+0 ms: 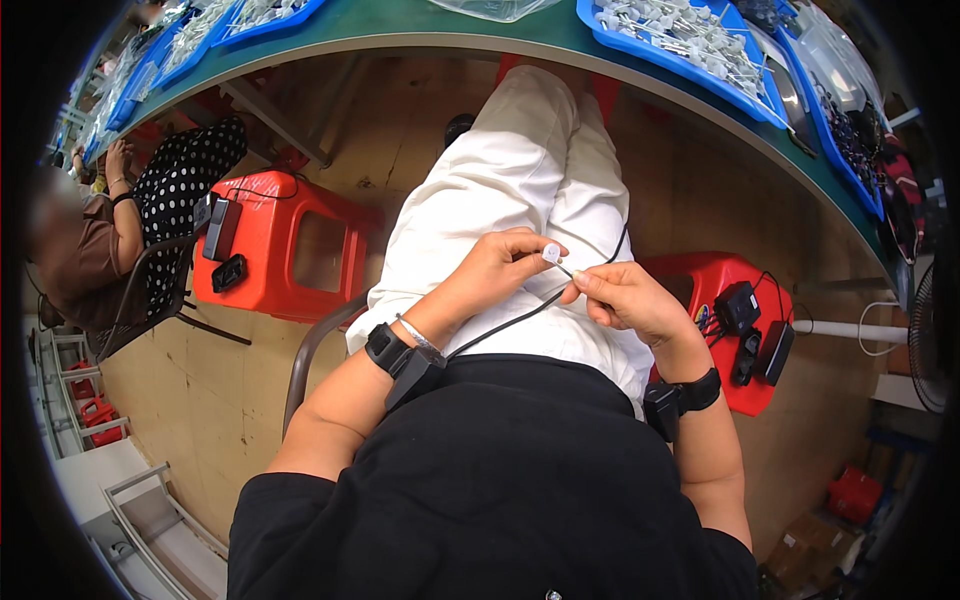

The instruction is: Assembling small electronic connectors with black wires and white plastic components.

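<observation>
Head view: one small whitish piece (551, 253), above my lap (500, 170), clamped in my left fingers (527, 266); one thin dark stem (565, 271) beside it, pinched in my right fingers (600, 287). Handling, I judge: light grip, both parts aligned.

no legible text, labels, signs

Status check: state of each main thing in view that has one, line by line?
Left hand, pinching a small white part
Right hand, pinching a thin dark stem
Black cable, lying across the white trousers
Left red stool, upright, black devices on top
Right red stool, upright, black devices on top
Blue tray at upper right, heaped with pale parts
Fan, only partly visible; running or not unclear
</observation>
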A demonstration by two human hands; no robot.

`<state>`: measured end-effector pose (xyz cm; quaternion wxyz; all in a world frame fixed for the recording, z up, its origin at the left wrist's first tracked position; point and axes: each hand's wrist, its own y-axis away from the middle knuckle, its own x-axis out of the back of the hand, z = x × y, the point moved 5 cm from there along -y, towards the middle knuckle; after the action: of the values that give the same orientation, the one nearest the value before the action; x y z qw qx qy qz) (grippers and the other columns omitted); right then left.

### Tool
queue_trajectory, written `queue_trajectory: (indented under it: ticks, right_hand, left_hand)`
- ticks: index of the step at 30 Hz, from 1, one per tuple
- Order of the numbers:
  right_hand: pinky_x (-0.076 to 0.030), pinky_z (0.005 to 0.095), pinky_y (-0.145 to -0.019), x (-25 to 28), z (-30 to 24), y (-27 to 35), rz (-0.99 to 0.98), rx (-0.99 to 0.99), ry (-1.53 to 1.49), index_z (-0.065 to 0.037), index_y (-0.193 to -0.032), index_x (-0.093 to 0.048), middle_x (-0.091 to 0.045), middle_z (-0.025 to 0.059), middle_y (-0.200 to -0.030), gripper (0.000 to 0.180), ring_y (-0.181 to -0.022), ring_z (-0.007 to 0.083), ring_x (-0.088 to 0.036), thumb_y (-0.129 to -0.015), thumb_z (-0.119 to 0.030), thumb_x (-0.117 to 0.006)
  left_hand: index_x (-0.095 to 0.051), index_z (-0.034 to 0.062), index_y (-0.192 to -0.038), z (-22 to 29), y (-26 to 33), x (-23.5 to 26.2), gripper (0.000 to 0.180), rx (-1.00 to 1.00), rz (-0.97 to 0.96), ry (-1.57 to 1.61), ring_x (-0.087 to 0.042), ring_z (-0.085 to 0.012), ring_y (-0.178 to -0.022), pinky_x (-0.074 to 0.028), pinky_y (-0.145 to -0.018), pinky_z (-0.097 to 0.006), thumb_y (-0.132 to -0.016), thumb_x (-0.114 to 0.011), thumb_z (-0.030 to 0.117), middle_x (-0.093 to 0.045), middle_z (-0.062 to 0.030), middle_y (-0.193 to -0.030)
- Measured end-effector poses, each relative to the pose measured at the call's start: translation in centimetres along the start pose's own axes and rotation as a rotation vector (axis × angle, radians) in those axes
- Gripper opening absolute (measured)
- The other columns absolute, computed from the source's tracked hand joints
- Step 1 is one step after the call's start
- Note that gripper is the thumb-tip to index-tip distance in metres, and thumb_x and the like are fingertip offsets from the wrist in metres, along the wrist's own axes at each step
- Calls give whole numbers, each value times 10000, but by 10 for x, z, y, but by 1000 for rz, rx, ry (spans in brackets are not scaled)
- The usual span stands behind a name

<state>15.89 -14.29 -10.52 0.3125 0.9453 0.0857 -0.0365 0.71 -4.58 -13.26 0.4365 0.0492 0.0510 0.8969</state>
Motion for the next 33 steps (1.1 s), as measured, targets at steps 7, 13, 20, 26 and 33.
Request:
queue_trajectory:
  ticks: [7, 13, 20, 26, 33]
  right_hand:
    - [-270, 186, -428, -1, 2, 0, -6, -34, -16, -16, -974, -724, -511, -52, -553, 355, -462, 19, -367, -1031, -314, -540]
    - [-234, 186, -402, 1, 6, -1, -30, -57, -64, -17, -974, -722, -510, -51, -549, 354, -441, 18, -346, -1033, -311, -532]
    - [-266, 189, -435, 1, 7, -2, 0, -44, -9, -19, -965, -722, -511, -53, -554, 350, -469, 19, -362, -1033, -306, -534]
    - [-346, 212, -508, 0, 7, -3, 62, 39, 98, -8, -932, -721, -514, -46, -561, 346, -499, 37, -403, -1028, -293, -549]
    - [-369, 224, -521, 1, 5, -3, 98, 101, 189, -7, -890, -720, -519, -34, -557, 348, -515, 44, -435, -1024, -288, -563]
  left_hand:
    - [-728, 18, -1105, 0, 1, 1, 210, -14, 6, -82, -636, -118, -920, -502, -819, -256, -981, -632, 157, -678, -58, -992]
    - [-742, 28, -1079, 2, 2, 3, 182, -36, 41, -124, -610, -109, -861, -487, -762, -247, -965, -655, 141, -653, -45, -934]
    - [-750, 38, -1069, 3, 1, 3, 172, -50, 56, -144, -571, -95, -795, -463, -715, -245, -957, -666, 138, -627, -35, -885]
    - [-753, 43, -1062, 1, 1, 3, 168, -60, 67, -177, -568, -96, -771, -464, -694, -251, -955, -669, 142, -626, -38, -874]
    - [-755, 49, -1045, -1, 1, 3, 156, -114, 80, -240, -567, -105, -751, -459, -675, -259, -942, -683, 141, -634, -46, -863]
